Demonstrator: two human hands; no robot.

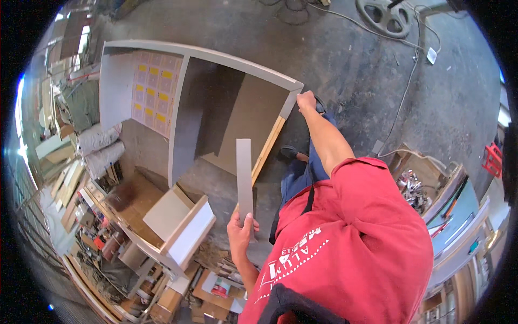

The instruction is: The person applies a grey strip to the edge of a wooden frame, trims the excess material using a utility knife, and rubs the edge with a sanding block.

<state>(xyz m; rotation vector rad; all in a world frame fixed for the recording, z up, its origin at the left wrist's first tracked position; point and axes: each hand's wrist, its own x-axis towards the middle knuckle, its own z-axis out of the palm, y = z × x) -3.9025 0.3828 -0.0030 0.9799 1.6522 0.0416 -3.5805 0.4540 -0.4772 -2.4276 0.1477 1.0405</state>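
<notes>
In my left hand (241, 232) is a flat, narrow light grey strip (244, 170), held near its lower end and pointing up, away from me. My right hand (306, 101) is closed at the near right corner of a large grey cabinet frame (237, 63); whatever its fingers grip is hidden. Just below that hand, a short grey facing piece (290, 102) covers the end of the cabinet's side edge. Bare light wood (270, 146) shows along the rest of this edge, and the strip overlaps part of it in view.
Inside the cabinet's left compartment is a panel with yellow labels (154, 92). An open box-like wooden unit (186, 229) stands at lower left beside piled offcuts (65, 189). A cable (407, 92) crosses the floor near a metal wheel (384, 19). A hardware bin (414, 189) is at right.
</notes>
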